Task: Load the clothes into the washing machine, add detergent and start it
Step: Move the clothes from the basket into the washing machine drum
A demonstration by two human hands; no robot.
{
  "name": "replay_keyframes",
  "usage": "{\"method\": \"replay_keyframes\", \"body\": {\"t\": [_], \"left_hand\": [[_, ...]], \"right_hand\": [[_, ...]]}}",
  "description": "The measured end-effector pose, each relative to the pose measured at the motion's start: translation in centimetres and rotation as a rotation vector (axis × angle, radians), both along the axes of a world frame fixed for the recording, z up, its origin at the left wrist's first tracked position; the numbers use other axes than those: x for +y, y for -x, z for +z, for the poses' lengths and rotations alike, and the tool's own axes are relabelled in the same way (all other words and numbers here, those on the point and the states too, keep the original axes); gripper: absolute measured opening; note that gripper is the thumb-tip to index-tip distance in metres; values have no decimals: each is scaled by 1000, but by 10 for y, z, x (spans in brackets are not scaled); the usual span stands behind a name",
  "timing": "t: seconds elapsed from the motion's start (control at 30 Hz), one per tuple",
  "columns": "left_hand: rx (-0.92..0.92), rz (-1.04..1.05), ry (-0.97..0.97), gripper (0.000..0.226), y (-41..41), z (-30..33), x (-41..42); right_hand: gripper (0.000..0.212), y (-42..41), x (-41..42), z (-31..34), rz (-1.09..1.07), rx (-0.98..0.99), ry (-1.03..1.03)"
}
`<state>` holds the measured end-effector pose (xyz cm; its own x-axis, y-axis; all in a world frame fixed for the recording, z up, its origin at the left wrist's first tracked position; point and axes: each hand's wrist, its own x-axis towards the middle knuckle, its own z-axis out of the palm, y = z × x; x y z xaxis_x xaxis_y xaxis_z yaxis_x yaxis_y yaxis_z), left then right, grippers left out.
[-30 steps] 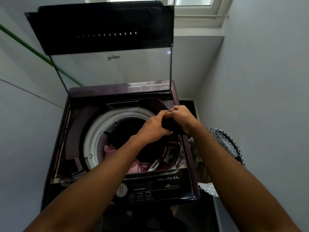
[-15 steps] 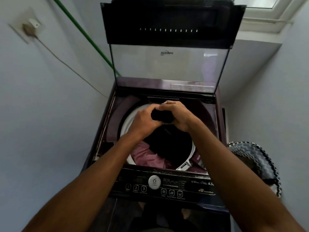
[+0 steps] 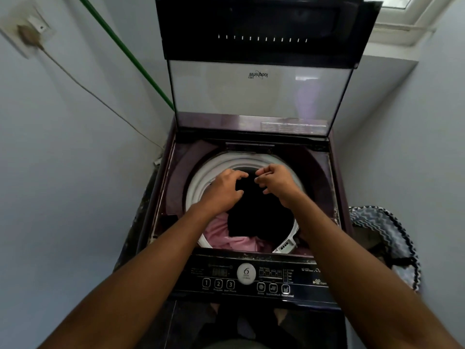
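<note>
We see one washing machine [image 3: 251, 278] with its one lid [image 3: 259, 91] standing straight up at the back. The round white drum rim [image 3: 201, 180] is open to us. Inside the drum we count two clothes: one black cloth [image 3: 259, 217] on top in the middle, and one pink cloth [image 3: 226, 238] under it, at the front left side. On the front panel there is one round white dial [image 3: 246, 273] and six small buttons, three to its left and three to its right. One basket [image 3: 385, 238] with a zigzag cover sits just beside the machine on the right. One green pipe [image 3: 125, 50] runs down the wall on the left, and one plug socket [image 3: 31, 34] with a thin wire sits further left. One window [image 3: 407, 18] shows at the top right.

We see two hands, both reaching out over the drum with long straight arms. Our left hand [image 3: 225, 188] is above the left part of the drum, palm down, fingers spread and a little bent. Our right hand [image 3: 275, 182] is just beside it, fingers loosely curled and pointing at the left hand. The two hands are near but apart. Both hands are loose and hold nothing; the black cloth lies below them in the drum
</note>
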<state>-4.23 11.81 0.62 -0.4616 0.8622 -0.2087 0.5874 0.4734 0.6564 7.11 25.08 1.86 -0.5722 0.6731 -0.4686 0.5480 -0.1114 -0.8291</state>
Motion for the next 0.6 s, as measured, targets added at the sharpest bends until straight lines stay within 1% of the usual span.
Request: {"method": "replay_keyframes", "body": {"t": [0.2,0.37,0.53,0.6], "left_hand": [[-16,-129,-80,43,-19,2,28],[-67,-283,-137,37,-62,6,64],[-61,-420,-184,35,-115,9,100],[-27,-470,-221,34,-139,10,115]], "right_hand": [[10,-37,14,-2,-132,24,-89],[15,-86,31,-2,-314,18,-184],[15,-147,56,3,-552,-17,-316],[17,-171,67,0,-605,-45,-310]]}}
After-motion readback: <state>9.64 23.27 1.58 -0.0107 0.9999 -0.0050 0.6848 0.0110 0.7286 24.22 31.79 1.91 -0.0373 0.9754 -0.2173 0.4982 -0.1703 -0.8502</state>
